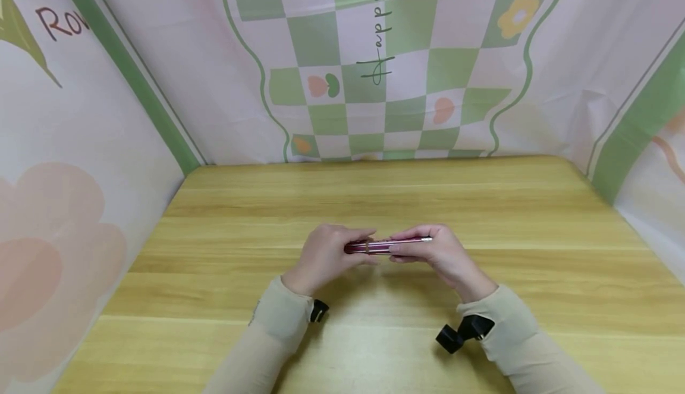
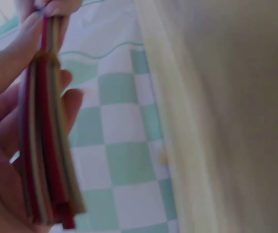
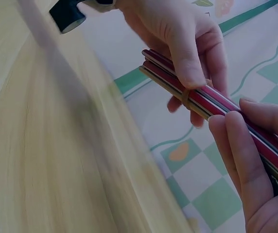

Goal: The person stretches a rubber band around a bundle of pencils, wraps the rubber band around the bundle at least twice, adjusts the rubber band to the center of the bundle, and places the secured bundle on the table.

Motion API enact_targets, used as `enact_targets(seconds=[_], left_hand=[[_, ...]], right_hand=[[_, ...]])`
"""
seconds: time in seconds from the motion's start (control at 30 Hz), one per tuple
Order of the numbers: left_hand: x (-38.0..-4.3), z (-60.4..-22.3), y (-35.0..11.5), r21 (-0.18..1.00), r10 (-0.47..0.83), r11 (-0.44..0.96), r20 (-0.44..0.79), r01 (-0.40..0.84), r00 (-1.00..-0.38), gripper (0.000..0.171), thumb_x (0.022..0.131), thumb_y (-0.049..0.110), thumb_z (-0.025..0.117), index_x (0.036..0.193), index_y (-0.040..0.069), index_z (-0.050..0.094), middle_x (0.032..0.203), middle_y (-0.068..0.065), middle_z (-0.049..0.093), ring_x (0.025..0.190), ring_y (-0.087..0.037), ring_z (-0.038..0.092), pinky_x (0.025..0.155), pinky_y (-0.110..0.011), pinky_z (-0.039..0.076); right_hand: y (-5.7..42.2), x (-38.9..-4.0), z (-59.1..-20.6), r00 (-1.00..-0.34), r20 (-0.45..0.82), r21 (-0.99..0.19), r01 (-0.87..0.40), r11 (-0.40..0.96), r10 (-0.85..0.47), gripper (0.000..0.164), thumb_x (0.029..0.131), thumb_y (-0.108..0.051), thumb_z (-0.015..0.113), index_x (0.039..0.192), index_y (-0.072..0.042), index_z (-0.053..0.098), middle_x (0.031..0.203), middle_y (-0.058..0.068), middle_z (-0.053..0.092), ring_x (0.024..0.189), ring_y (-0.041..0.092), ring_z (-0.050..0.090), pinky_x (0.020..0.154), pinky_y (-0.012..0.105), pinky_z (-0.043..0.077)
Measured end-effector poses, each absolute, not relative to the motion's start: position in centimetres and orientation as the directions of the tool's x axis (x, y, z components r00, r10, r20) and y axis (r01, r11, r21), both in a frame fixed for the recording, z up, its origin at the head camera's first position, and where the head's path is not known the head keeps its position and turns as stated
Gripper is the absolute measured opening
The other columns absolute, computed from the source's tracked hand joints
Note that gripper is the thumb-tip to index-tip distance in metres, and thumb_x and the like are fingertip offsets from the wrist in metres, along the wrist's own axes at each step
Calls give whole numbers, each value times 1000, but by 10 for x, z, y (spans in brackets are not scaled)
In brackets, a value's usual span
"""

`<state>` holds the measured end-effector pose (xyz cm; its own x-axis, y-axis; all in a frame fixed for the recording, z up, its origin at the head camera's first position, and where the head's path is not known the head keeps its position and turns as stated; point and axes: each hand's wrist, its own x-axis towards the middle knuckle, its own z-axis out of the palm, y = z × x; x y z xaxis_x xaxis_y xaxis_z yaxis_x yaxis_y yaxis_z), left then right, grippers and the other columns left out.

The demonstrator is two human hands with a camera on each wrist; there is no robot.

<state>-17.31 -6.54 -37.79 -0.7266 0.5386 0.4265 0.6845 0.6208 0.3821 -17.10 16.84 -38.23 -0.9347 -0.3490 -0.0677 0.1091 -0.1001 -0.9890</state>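
A bundle of slim pencils [image 1: 382,248], striped dark red, white and black, is held level above the table between both hands. A tan rubber band [image 3: 185,97] wraps round it. My left hand [image 1: 325,256] grips the bundle's left part, thumb on one side and fingers on the other, close to the band. With thumb and fingertips my right hand [image 1: 443,255] pinches the right part. In the right wrist view the left ends of the pencils [image 3: 153,65] show slightly uneven. The right ends lie partly hidden within my right hand.
Beneath the hands is a wood-grain table [image 1: 374,198]. A white cloth [image 1: 182,43] with green checks and flowers hangs behind it and along both sides. Black camera mounts [image 1: 464,332] sit at both wrists, low over the tabletop.
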Motion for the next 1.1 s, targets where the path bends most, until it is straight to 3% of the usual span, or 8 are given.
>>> enact_targets(seconds=[0.2, 0.4, 0.5, 0.63, 0.83, 1.1], left_hand=[[-174, -371, -75, 450, 526, 642, 331, 621, -784, 34, 81, 35, 81, 109, 17, 77, 99, 3, 78, 75, -3, 67, 67, -19, 52], [-178, -376, -75, 420, 550, 563, 453, 712, -702, 25, 84, 29, 80, 104, 14, 78, 94, 2, 78, 72, -3, 68, 65, -17, 51], [-179, -378, -72, 394, 547, 556, 489, 731, -680, 25, 83, 29, 80, 103, 14, 79, 93, 3, 78, 75, -5, 70, 71, -22, 53], [-177, -379, -69, 356, 527, 592, 508, 723, -681, 26, 81, 34, 81, 102, 17, 79, 92, 5, 78, 78, -6, 71, 77, -29, 50], [-175, -379, -66, 332, 504, 632, 510, 700, -697, 29, 79, 39, 82, 101, 20, 79, 93, 8, 78, 79, -5, 70, 79, -30, 42], [-174, -380, -64, 280, 511, 645, 533, 711, -674, 34, 78, 41, 82, 103, 19, 79, 94, 7, 78, 78, -7, 70, 80, -32, 42]], right_hand=[[170, -172, -383, -938, -46, -990, 88, -108, -343, 15, 84, 6, 71, 98, 2, 74, 91, 5, 77, 78, 20, 75, 76, 32, 61], [172, -173, -384, -940, -35, -990, 80, -120, -339, 16, 84, 6, 71, 95, -5, 76, 91, 4, 78, 78, 20, 75, 76, 33, 61], [173, -174, -383, -941, -35, -990, 79, -117, -336, 17, 84, 6, 71, 93, -7, 76, 91, 4, 78, 78, 20, 75, 76, 33, 61], [173, -174, -383, -942, -30, -990, 73, -119, -335, 19, 85, 7, 70, 92, -10, 77, 91, 3, 78, 78, 19, 75, 75, 32, 61], [173, -173, -384, -939, -17, -991, 61, -117, -345, 20, 85, 7, 70, 91, -10, 77, 91, 3, 78, 79, 20, 75, 75, 33, 61], [172, -173, -383, -935, -5, -994, 44, -99, -356, 17, 85, 6, 71, 93, -8, 77, 91, 3, 78, 79, 21, 76, 75, 33, 61]])
